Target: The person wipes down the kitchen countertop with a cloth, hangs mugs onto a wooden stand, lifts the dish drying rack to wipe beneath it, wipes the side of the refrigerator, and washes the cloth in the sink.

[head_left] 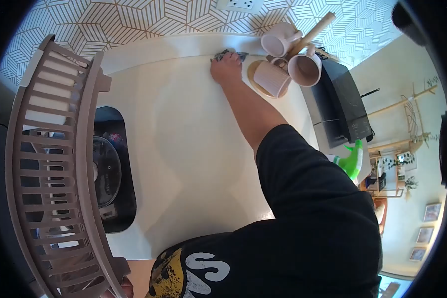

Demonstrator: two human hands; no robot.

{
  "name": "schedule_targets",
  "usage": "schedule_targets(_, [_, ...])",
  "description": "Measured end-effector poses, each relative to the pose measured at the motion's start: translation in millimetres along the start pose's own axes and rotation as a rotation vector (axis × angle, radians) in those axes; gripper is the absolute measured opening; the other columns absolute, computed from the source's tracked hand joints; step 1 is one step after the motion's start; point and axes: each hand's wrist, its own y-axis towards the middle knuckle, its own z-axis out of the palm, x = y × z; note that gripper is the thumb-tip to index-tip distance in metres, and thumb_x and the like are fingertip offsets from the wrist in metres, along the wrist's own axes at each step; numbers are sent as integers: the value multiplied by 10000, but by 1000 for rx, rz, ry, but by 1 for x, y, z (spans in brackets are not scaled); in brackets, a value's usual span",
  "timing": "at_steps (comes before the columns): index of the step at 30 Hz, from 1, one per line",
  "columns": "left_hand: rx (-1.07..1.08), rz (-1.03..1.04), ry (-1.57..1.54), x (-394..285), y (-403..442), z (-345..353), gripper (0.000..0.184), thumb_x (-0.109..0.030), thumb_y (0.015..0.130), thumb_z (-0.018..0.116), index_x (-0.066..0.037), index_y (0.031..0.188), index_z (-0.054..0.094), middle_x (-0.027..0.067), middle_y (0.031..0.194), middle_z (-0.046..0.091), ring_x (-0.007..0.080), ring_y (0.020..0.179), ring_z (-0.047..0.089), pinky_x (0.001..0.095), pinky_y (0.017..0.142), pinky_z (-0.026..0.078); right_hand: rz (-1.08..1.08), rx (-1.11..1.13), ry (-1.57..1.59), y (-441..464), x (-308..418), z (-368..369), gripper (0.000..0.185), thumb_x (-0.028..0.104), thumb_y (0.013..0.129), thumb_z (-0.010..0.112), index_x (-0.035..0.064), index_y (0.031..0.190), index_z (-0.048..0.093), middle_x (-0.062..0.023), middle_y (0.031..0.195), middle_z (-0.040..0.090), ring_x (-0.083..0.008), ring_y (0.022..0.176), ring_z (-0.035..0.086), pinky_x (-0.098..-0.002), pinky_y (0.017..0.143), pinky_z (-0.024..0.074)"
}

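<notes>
My right hand (225, 69) reaches across the white countertop (184, 124) to the back edge by the wall. Its fingers are pressed on a crumpled grey cloth (242, 56), which is partly hidden beneath them. At the lower left, my left hand (125, 288) is at the near end of a beige plastic dish rack (87, 164), its fingers around the rim. Most of that hand is hidden by the rack. The rack stands tilted up beside the sink, with white dishes (49, 107) showing through its slats. Just right of my right hand is a mug stand (313, 32) with ribbed pink mugs (272, 78).
A dark sink (129, 174) holds a round clear lid (107, 171). A black appliance (345, 99) stands on the right, near a green spray bottle head (352, 161). A wall outlet (241, 5) is above the backsplash. Shelves and plants are farther off at right.
</notes>
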Motion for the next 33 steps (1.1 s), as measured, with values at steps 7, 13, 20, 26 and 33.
schedule_targets(7, [-45,-16,14,3,35,4,385,-258,943,494,-3,1222,567,139,1093,664,248,925,680,327,692,597,-189,77,-162,0,31,26,513,235,931,428,-117,1299,486,-273,1310,527,-392,1289,459,-461,1102,328])
schedule_targets(13, [-51,-58,36,-8,67,4,387,-256,942,498,-4,1227,564,139,1105,661,252,943,674,334,710,594,-439,80,83,-47,155,43,347,172,875,464,-28,1112,621,-196,1219,559,-311,1165,508,-402,1012,407])
schedule_targets(20, [-70,-89,71,-22,95,6,389,-254,941,503,-5,1234,561,139,1119,656,257,964,668,343,731,590,-472,158,449,-66,256,73,455,239,850,550,-73,1177,602,-217,1296,503,-326,1237,458,-406,1062,382])
schedule_targets(26, [-93,-107,95,-31,107,12,391,-252,940,507,-5,1239,558,139,1132,653,261,982,663,351,749,587,-807,153,343,-67,297,60,429,251,872,537,18,1223,619,-173,1312,522,-313,1295,437,-407,1085,365])
schedule_targets(33, [-107,-93,109,-35,109,18,393,-249,939,512,-6,1245,554,139,1146,648,265,1003,657,360,770,583,-1010,244,408,-64,341,71,406,267,892,529,97,1243,642,-112,1368,519,-282,1330,431,-423,1093,368])
